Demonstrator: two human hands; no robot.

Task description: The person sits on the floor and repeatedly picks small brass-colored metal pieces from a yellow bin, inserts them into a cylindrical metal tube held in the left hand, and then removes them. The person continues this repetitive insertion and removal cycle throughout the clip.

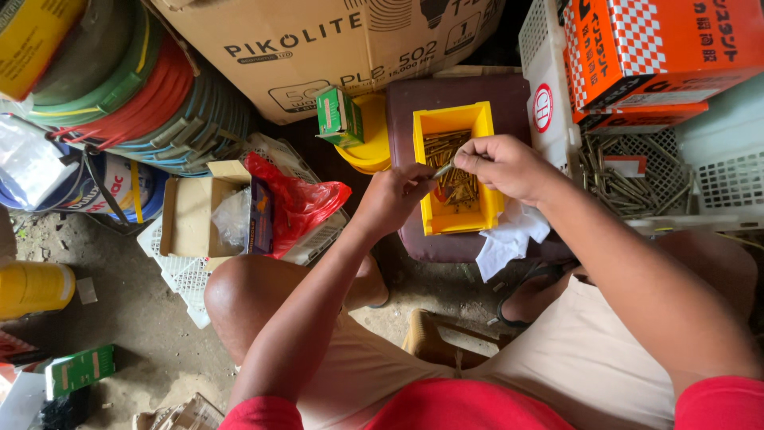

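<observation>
A yellow plastic bin with several brass-coloured screws inside rests on a dark maroon stool in front of me. My right hand hovers over the bin and pinches a screw between thumb and fingers. My left hand is at the bin's left edge, fingers curled, touching the other end of the same screw. A white cloth lies at the stool's front right corner.
A white basket with loose screws stands right, orange boxes above it. A large cardboard box, a small green box, coiled hoses, a red bag and a white crate lie left.
</observation>
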